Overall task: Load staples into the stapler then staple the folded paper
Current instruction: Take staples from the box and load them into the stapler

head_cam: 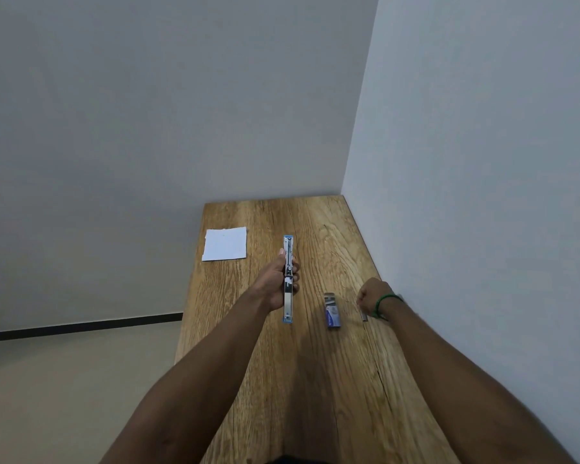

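Note:
A blue and silver stapler point(288, 279) is swung fully open into one long strip, its metal channel facing up. My left hand point(277, 279) grips it round the middle, above the wooden table point(315, 363). The folded white paper point(225, 244) lies flat at the table's far left edge. A small blue staple box point(333, 313), open at its far end, lies right of the stapler. My right hand point(370, 298) is curled beside the box and pinches a strip of staples point(363, 315), which points down towards the table.
White walls close off the table's far end and its right side. The table's left edge drops to a beige floor. A green band is on my right wrist point(387, 304).

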